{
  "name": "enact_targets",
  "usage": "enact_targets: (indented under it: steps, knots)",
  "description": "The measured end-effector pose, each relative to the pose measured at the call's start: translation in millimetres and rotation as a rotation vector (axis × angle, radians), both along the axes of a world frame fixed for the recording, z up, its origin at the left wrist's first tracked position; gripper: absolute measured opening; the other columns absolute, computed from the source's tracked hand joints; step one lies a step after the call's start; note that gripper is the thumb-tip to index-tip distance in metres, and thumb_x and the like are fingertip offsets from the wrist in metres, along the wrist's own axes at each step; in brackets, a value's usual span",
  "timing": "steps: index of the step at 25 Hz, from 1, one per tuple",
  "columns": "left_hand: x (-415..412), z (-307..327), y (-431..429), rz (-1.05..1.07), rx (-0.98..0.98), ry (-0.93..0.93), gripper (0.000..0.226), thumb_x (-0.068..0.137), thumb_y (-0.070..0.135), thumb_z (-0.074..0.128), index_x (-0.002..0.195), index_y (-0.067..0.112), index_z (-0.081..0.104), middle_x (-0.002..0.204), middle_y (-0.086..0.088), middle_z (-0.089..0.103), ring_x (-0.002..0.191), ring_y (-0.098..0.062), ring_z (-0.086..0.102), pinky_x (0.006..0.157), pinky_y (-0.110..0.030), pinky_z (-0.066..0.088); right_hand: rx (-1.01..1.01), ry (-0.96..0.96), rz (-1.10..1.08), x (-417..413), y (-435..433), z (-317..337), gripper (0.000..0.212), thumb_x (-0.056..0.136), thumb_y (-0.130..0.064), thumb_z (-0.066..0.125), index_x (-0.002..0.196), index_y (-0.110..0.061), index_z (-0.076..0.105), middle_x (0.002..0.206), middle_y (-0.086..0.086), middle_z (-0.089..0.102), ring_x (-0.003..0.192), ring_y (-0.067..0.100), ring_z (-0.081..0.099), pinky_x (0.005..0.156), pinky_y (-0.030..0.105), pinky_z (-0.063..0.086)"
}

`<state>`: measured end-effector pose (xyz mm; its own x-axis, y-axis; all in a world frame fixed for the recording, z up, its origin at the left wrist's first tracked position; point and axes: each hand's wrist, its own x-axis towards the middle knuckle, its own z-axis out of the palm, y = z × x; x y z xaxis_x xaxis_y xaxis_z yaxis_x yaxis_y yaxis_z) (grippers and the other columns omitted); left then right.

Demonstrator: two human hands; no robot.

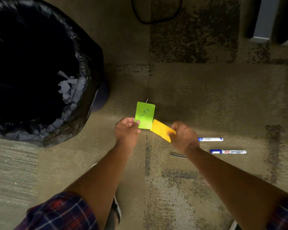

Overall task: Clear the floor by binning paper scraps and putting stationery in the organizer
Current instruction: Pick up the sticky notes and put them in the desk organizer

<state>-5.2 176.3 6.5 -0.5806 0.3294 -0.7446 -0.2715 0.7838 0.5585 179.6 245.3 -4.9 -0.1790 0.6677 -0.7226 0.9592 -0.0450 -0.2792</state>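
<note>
Head cam: left hand (pixel 126 131) pinches green note (pixel 145 115), right hand (pixel 184 137) pinches yellow note (pixel 162 131) — writing illegible. Bin (pixel 40 72) interior dark, cut off left; two markers (pixel 210 139) lie right of hands, bare carpet (pixel 206 97) ahead.

Green note (pixel 145 116), yellow note (pixel 161 130), two markers (pixel 210 139)

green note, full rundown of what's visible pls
The green note is a bright lime rectangle of thin paper, like a sticky note, with blue handwriting I can't read. It looks flat and uncrumpled, held upright above the carpet, slightly tilted. The left hand pinches its lower left corner. Its lower right corner meets or overlaps the yellow note in the right hand. The bin stands apart, to its left.
</note>
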Motion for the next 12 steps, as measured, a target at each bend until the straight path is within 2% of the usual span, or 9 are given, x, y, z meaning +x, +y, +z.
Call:
enact_targets:
  steps: [2,5,8,10,12]
  knots:
    - [3.7,23.3,-2.4,0.015,0.039,-0.038,0.014,0.100,0.008,0.066,0.113,0.008,0.072,0.087,0.000,0.074,0.068,-0.009,0.066,0.050,-0.012,0.051,0.047,0.099,-0.114,5.0,7.5,20.0,0.005,0.094,-0.024,0.064,0.098,-0.021,0.064,0.102,0.014,0.075,0.100,0.038,0.069,0.080,0.038,0.050]
    - [3.6,65.1,3.9,0.051,0.095,-0.063,0.017,0.102,0.010,0.064,0.116,0.012,0.072,0.085,0.004,0.074,0.067,-0.008,0.065,0.058,-0.019,0.052,0.104,0.245,-0.228,6.7,26.6,59.1,0.016,0.097,-0.015,0.061,0.110,-0.018,0.069,0.099,0.013,0.074,0.091,0.038,0.071,0.076,0.042,0.060]
    - [0.4,107.0,14.5,0.041,0.172,-0.079,0.015,0.103,0.009,0.061,0.111,0.015,0.072,0.080,0.010,0.072,0.054,0.007,0.063,0.053,-0.011,0.051,0.062,0.375,-0.361,1.5,46.0,104.8,0.025,0.094,-0.013,0.067,0.112,-0.030,0.066,0.085,-0.002,0.062,0.069,0.024,0.069,0.056,0.050,0.064]
    - [-1.9,136.7,22.5,-0.044,0.197,-0.081,0.014,0.104,0.011,0.061,0.106,0.016,0.074,0.083,0.009,0.072,0.054,0.012,0.061,0.055,-0.008,0.049,0.090,0.434,-0.378,-3.2,57.5,136.6,0.032,0.085,-0.014,0.078,0.105,-0.035,0.064,0.079,-0.007,0.059,0.068,0.020,0.066,0.058,0.044,0.063]
    - [-4.1,164.6,29.3,-0.105,0.212,-0.069,0.016,0.103,0.013,0.062,0.097,0.024,0.073,0.089,0.007,0.073,0.065,0.009,0.063,0.060,-0.008,0.050,0.149,0.476,-0.375,-6.1,67.7,167.1,0.031,0.080,-0.016,0.084,0.088,-0.036,0.062,0.074,-0.007,0.066,0.064,0.011,0.065,0.059,0.032,0.059]
